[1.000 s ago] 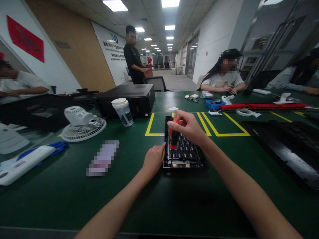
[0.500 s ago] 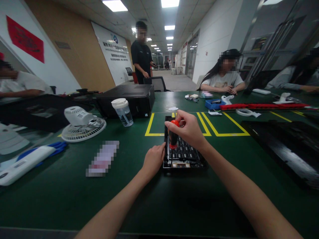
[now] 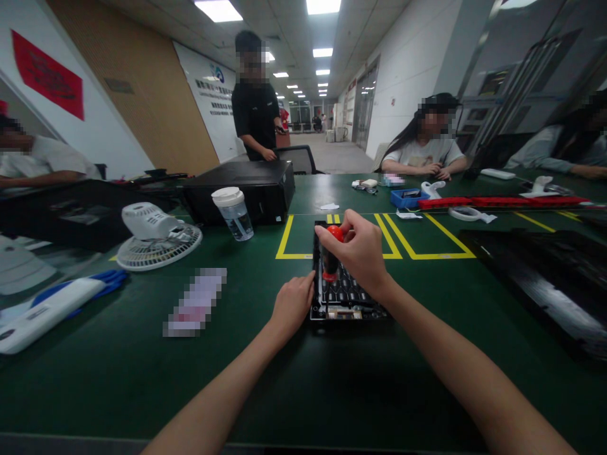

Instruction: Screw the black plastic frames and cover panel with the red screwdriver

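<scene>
A black electronic device (image 3: 351, 292), with rows of rounded dark cells and a pale strip near its front edge, lies on the green table in front of me. My right hand (image 3: 361, 253) is closed round the red and black handle of a screwdriver (image 3: 329, 266). The screwdriver stands nearly upright, its thin shaft reaching down to the device's front left corner. The exact contact at its tip is too small to make out. My left hand (image 3: 293, 302) grips the left edge of the device, its fingertips partly hidden against the side.
To the left are a white fan (image 3: 159, 243), a lidded water cup (image 3: 234, 215) and a black box (image 3: 256, 183). Dark panels (image 3: 540, 291) lie at right. A blue tray (image 3: 408, 198) sits farther back. A person (image 3: 256, 114) stands beyond the table; others sit around it.
The standing person has shifted left and nearer. My right hand and the screwdriver handle have tilted very slightly to the right; my left hand stays against the device.
</scene>
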The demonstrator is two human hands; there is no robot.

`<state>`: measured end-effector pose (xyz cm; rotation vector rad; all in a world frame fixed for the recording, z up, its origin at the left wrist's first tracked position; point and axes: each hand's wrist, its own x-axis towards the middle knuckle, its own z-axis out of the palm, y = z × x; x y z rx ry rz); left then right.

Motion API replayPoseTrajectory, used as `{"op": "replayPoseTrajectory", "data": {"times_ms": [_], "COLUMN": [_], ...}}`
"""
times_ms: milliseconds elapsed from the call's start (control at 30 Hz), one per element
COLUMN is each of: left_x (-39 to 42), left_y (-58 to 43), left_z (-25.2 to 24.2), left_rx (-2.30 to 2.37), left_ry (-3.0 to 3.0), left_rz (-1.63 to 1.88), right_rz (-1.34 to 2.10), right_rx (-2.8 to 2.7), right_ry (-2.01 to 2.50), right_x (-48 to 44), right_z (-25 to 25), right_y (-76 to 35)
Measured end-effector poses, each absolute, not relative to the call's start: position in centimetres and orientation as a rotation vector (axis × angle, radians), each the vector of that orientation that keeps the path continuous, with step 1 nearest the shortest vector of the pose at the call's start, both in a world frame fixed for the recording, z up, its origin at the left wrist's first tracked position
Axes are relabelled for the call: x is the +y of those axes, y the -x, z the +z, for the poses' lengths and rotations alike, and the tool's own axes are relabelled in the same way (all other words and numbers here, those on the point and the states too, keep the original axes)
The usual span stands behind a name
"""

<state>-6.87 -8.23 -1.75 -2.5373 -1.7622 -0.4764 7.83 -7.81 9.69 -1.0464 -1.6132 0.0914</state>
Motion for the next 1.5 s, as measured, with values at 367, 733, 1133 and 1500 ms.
{"op": "replayPoseTrajectory", "data": {"times_ms": [367,733,1133,1500], "left_x": [-8.3,-8.2,-8.2,-8.2], "left_y": [6.8,6.8,6.8,7.0], "left_z": [-1.5,-1.6,-1.6,-1.8], "left_rx": [-1.784,-1.785,-1.754,-1.736], "left_ry": [2.535,2.525,2.527,2.522], "left_rz": [-0.450,-0.430,-0.480,-0.485], "right_rz": [0.191,0.733,1.584,1.541], "right_rx": [-1.599,-1.819,-1.494,-1.472], "right_ry": [1.033,0.766,0.285,0.175], "right_x": [-8.4,-6.5,-5.4,-4.7], "right_z": [9.5,9.6,8.7,7.7], "right_y": [-7.2,-8.1,-8.6,-8.8]}}
